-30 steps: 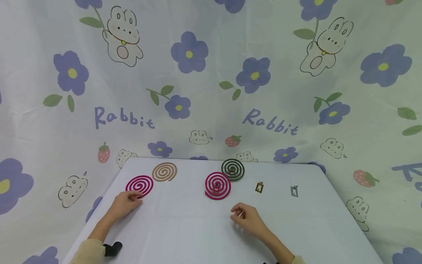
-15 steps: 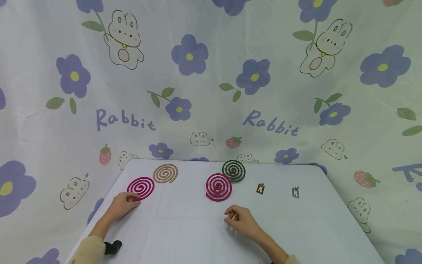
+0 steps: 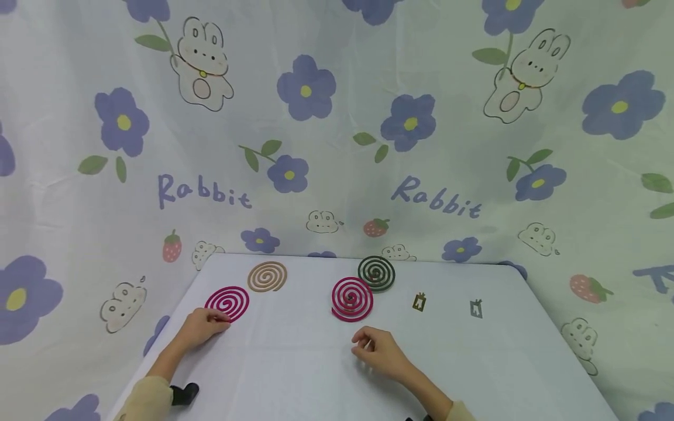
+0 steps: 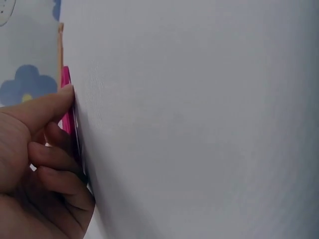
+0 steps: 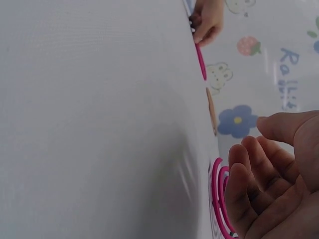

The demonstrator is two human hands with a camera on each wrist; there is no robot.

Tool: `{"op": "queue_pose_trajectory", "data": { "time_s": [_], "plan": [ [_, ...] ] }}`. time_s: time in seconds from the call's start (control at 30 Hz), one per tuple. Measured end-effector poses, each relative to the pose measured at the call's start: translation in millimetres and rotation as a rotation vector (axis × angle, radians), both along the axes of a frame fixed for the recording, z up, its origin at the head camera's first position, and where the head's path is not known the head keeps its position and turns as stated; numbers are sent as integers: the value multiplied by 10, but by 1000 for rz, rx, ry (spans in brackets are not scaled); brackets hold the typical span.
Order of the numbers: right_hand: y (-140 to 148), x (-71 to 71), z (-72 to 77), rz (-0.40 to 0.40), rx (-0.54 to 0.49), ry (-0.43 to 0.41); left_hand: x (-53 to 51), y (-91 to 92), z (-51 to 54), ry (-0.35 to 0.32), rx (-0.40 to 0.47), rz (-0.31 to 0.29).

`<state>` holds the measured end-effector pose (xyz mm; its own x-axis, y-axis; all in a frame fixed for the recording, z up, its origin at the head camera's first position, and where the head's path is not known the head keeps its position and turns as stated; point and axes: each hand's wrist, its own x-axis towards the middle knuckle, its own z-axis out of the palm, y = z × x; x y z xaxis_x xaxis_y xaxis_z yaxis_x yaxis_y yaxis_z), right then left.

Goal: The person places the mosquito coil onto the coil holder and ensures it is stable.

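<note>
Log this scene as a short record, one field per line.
Left hand: pinches near edge of left magenta mosquito coil
Right hand: fingers loosely curled, holding nothing, above white tabletop
Back left: tan mosquito coil
Centre: middle magenta mosquito coil, apparently overlapping dark green mosquito coil
Right side: gold-toned coil stand, then silver-toned coil stand
Backdrop: rabbit-and-flower printed cloth

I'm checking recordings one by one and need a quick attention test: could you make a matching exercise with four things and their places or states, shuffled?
1. left hand
2. tan spiral
3. small silver piece
4. right hand

A. holds nothing, fingers loosely curled
B. rightmost thing lying on the table
C. grips the near edge of a pink spiral
D. lies flat, left of centre, towards the far edge

Pairs: 1-C, 2-D, 3-B, 4-A
</note>
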<state>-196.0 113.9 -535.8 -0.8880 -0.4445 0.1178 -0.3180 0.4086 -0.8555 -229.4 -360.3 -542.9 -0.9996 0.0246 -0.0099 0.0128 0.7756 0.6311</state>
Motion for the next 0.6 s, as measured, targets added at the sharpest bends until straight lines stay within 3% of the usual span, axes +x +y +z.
{"op": "queue_pose_trajectory", "data": {
  "time_s": [0.6],
  "plan": [
    [-318, -62, -36, 30, -28, -29, 158, 151, 18, -26, 31, -30]
  ]
}}
